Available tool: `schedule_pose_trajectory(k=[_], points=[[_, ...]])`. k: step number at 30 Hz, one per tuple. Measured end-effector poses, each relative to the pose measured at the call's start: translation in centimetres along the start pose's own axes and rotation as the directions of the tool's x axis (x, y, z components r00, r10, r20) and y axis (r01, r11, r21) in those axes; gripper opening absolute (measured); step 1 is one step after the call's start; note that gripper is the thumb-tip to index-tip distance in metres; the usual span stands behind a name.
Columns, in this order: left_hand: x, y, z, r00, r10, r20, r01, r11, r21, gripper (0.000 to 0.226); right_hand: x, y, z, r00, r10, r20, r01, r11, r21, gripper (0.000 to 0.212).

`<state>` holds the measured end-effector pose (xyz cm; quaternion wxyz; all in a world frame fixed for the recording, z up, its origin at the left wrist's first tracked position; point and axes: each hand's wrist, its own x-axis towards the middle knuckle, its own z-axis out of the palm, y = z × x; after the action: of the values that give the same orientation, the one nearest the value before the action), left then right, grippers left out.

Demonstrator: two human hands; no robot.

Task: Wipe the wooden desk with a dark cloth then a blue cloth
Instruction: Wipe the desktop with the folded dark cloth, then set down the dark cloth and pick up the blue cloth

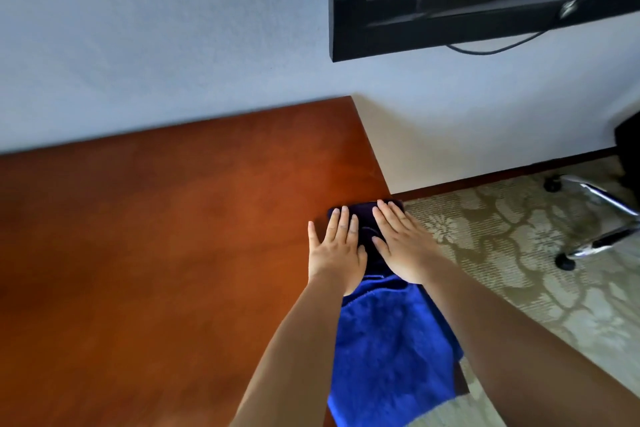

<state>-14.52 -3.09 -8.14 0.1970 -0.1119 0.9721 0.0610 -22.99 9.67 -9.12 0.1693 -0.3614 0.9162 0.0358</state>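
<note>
Hands [370,246] flat — seemingly pressing dark cloth [362,215]

Smooth, satiny wooden desk [156,236]; fluffy blue cloth [391,350]; chrome chair base [602,218].

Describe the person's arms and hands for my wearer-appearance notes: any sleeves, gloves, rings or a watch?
Both forearms are bare right to the bottom of the picture, so no sleeves show. The left hand and right hand wear no gloves. No ring, watch or bracelet is visible, and the fingernails look short and unpainted.
</note>
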Motion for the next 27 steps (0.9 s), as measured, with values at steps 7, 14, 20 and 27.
schedule_pose_trajectory(k=[7,14,20,27], points=[[-4.6,-1.0,0.2,0.998,0.019,0.060,-0.007,0.981,-0.196,0.068,-2.3,-2.2,-1.4,0.998,0.038,0.058,-0.043,0.995,0.093,0.056],[-9.1,-2.8,0.9,1.000,-0.002,0.019,0.006,0.980,-0.198,0.044,-7.1,-5.3,-0.1,0.998,-0.001,0.066,-0.006,0.994,0.108,0.062],[-11.4,-3.6,1.0,0.994,0.016,0.111,0.014,0.965,-0.263,0.033,-9.5,-7.9,1.0,0.999,-0.026,0.044,0.026,1.000,0.001,0.063],[-13.4,-4.4,0.7,0.994,0.059,0.088,-0.024,0.933,-0.358,0.024,-10.6,-10.5,0.2,0.998,-0.054,0.024,0.053,0.998,0.028,0.068]])
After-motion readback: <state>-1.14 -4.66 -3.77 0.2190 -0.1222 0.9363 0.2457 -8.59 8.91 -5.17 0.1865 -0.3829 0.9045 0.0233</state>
